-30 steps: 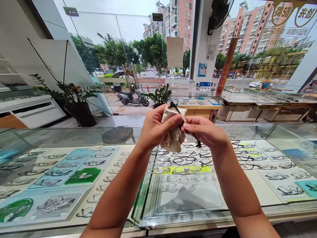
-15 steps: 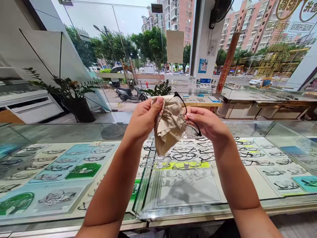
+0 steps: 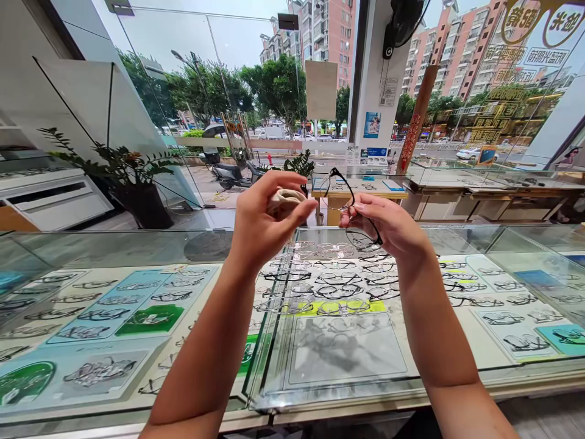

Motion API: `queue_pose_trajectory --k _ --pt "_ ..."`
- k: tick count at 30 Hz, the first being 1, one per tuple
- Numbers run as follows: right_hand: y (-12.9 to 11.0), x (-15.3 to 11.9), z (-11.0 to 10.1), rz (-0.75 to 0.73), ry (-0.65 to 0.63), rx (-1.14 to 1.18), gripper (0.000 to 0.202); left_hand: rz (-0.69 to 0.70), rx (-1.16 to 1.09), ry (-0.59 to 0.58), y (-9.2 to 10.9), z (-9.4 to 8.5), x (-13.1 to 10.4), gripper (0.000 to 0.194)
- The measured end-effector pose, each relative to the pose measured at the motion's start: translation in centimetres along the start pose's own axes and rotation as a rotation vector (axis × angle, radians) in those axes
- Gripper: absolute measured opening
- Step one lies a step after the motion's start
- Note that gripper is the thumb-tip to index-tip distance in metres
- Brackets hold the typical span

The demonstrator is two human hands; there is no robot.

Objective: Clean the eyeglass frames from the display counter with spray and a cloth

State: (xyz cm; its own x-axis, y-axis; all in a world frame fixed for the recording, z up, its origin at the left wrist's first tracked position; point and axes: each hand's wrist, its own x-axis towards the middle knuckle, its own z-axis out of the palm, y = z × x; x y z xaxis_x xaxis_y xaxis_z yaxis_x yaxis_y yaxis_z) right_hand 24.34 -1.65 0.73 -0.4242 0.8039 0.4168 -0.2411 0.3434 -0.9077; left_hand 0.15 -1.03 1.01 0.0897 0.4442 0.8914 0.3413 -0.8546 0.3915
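A beige cloth (image 3: 287, 201) is bunched up inside my left hand (image 3: 269, 222), whose fingers and thumb curl around it. My right hand (image 3: 386, 222) pinches a pair of eyeglasses (image 3: 351, 190) with dark temples and thin rims. The glasses are tilted, one lens up and one down, and a gap separates them from the cloth. Both hands are raised above a glass display case (image 3: 347, 360), roughly level with each other. Part of the lower lens is hidden behind my right fingers.
Rows of eyeglass frames (image 3: 338, 277) lie under the glass. Green trays (image 3: 150, 319) are on the left side of the case. Beyond it stand a potted plant (image 3: 141, 183), another display counter (image 3: 479, 177) and a large window facing the street.
The cloth has come away from the glasses and is now gathered into my left hand instead of hanging down. The glasses moved slightly right and both lenses show more.
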Motion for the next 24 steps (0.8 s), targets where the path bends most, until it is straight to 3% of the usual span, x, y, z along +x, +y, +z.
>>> queue_pose_trajectory --k 3,5,11,19,22,24 --pt "0.03 0.04 0.02 0.007 -0.040 0.013 0.017 0.117 0.107 -0.121 -0.18 -0.11 0.03 0.076" --pt "-0.06 0.01 0.15 0.022 -0.053 0.018 0.016 0.173 0.158 -0.164 -0.25 -0.09 0.05 0.084" --pt "-0.31 -0.03 0.51 0.044 -0.065 -0.001 0.017 0.297 0.247 -0.156 0.04 -0.02 0.10 0.078" --pt "-0.42 -0.17 0.68 0.053 -0.079 -0.018 0.016 0.288 0.246 -0.171 0.31 -0.23 0.26 0.069" --pt "-0.56 -0.17 0.94 -0.006 -0.008 -0.099 0.016 0.287 0.243 -0.164 0.39 -0.16 0.25 0.066" --pt "-0.47 -0.02 0.90 -0.102 0.120 -0.101 0.016 0.293 0.251 -0.141 0.46 -0.12 0.24 0.065"
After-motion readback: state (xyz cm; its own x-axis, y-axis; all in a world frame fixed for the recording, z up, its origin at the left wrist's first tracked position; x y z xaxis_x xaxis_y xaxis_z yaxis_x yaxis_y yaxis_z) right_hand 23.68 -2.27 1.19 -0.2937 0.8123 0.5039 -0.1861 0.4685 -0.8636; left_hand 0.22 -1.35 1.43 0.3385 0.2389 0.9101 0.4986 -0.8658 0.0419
